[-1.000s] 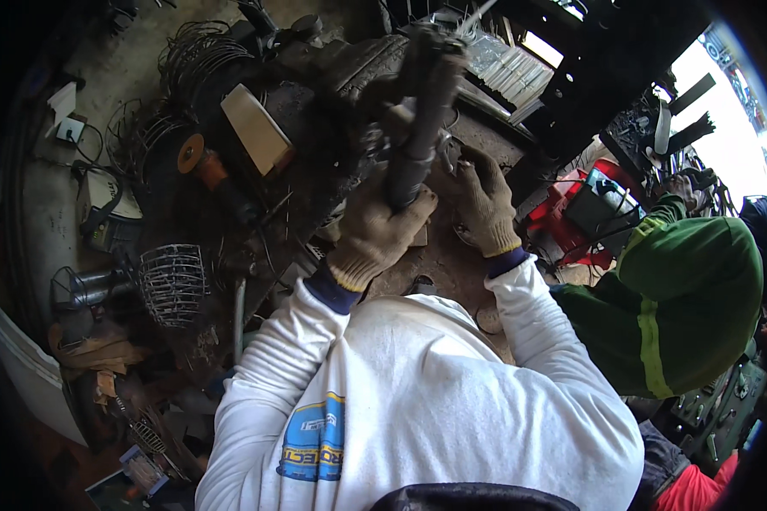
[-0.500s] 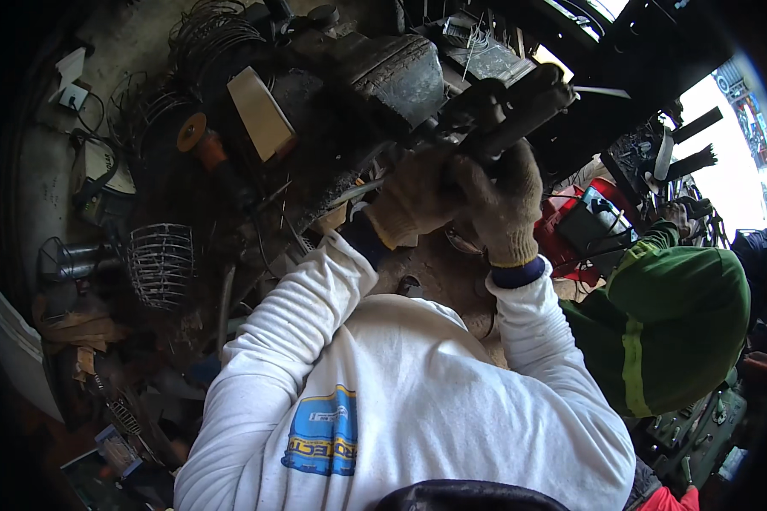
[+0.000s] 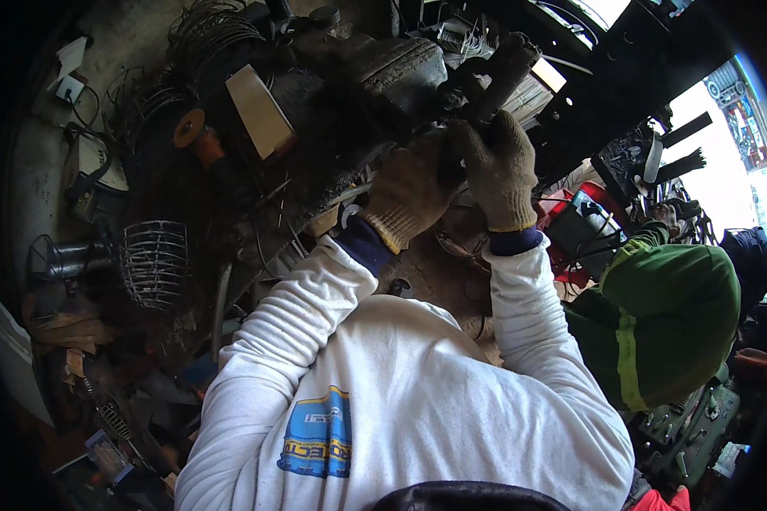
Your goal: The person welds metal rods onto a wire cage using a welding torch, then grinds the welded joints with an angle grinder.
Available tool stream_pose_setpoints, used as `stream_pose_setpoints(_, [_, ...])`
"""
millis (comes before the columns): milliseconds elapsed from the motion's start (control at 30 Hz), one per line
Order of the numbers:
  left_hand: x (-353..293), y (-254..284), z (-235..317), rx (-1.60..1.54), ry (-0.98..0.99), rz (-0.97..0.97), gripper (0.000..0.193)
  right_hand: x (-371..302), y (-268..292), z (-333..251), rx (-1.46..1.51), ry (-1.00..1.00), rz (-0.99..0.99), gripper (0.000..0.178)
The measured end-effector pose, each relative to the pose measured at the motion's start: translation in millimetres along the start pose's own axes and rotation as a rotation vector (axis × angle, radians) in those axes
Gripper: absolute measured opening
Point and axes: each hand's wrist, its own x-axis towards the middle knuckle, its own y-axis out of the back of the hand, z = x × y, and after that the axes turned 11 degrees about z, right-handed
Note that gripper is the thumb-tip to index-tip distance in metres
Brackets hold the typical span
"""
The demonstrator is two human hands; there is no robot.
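Note:
A thick, dark, rod-like metal part [image 3: 510,75] slants up from between my hands, its blunt end toward the top. My right hand [image 3: 501,170], in a knitted tan work glove, is closed around the part's lower end. Just left of it my left hand [image 3: 411,187], gloved alike, is also closed against the dark metal; its fingertips are lost in shadow. Beyond both hands sits a large, grimy block-shaped metal body [image 3: 396,68]. Where the held part meets the other dark metal cannot be made out.
An orange angle grinder [image 3: 200,136] and a pale board [image 3: 260,112] lie to the left, near a wire basket [image 3: 155,264]. At right, a co-worker in a green hooded top [image 3: 669,315] is close by, beside a red container [image 3: 601,200]. A dark beam crosses the upper right.
The rod-like part has swung to a steeper slant, its end moving left and up. My right hand has shifted slightly with it. My left hand stays nearly in place.

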Motion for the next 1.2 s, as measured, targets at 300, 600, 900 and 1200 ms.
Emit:
stream_pose_setpoints(300, [-11.4,6.2,10.8,-0.139,0.048,0.102,0.065,2.6,22.6,-13.3,0.704,-0.16,-0.295,0.048])
stream_pose_setpoints(600, [-17.4,-11.7,11.1,-0.047,-0.032,0.018,0.056,4.8,1.8,7.6,0.639,0.01,-0.17,0.037])
stream_pose_setpoints(900, [-49.8,9.5,-9.0,-0.191,0.084,-0.24,0.046,4.7,-16.6,42.0,0.817,-0.125,-0.037,0.031])
stream_pose_setpoints(1200, [-66.1,25.4,-15.3,-0.117,0.124,-0.18,0.043,-10.9,-45.4,29.6,0.721,-0.024,0.357,0.033])
